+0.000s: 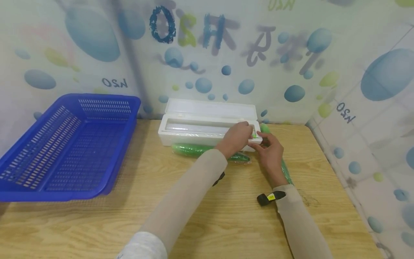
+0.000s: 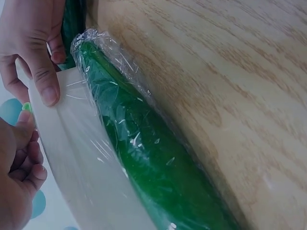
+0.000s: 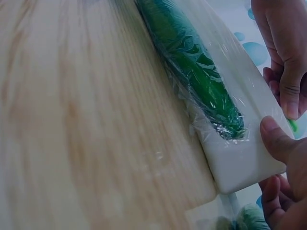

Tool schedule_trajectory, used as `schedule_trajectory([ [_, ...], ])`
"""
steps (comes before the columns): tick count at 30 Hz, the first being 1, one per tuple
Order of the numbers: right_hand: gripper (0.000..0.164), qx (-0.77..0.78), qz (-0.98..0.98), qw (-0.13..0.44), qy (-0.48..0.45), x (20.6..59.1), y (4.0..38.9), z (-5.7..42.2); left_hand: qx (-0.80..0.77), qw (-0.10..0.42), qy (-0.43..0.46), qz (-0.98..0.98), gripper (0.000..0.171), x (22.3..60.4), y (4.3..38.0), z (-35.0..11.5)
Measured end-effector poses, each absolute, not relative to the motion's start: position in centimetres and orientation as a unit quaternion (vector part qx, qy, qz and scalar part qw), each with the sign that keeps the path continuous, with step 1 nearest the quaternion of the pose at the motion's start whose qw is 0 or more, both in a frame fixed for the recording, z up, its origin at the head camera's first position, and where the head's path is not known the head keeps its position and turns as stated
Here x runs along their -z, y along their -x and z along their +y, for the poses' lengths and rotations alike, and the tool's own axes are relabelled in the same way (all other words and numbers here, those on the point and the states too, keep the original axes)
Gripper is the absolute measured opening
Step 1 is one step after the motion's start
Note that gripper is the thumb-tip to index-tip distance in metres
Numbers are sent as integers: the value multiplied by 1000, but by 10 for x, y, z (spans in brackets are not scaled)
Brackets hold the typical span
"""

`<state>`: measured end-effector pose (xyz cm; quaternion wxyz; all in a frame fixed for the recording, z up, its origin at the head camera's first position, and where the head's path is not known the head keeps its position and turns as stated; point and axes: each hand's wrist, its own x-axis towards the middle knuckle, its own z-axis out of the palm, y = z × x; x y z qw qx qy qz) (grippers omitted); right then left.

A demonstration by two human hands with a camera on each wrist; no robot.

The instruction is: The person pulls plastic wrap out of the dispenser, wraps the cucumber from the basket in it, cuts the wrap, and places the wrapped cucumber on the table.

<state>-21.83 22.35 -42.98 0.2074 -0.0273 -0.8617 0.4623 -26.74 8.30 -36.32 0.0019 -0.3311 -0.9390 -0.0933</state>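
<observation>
A white cling film dispenser [image 1: 207,140] stands with its lid [image 1: 210,109] raised and a film roll [image 1: 194,128] inside. My left hand [image 1: 236,138] pinches a small green slide cutter [image 2: 27,106] at the dispenser's right end. The thumb of my right hand [image 1: 271,153] lies on the dispenser's front, and its fingers reach around that end. A cucumber [image 2: 144,139] covered in clear film lies along the dispenser's front, with film stretching from it onto the box. Behind my right hand is another long green wrapped cucumber [image 1: 286,172], partly hidden by the wrist.
A blue perforated basket [image 1: 111,172] stands at the left of the wooden table [image 1: 226,223]. The patterned wall [image 1: 207,64] rises right behind the dispenser, and another wall [image 1: 372,151] borders the table's right edge.
</observation>
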Motion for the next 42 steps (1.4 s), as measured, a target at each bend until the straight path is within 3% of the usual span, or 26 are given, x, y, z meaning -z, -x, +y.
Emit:
schedule_trajectory([
  [11,53,-476,-859,187,35,429,219,224,86,-3,331,-940,19,360,266,76],
  [29,53,-466,-865,182,35,428,218,224,230,-28,298,-926,25,373,278,47],
  [42,55,-477,-861,174,39,428,217,224,301,-19,305,-903,17,382,283,41],
])
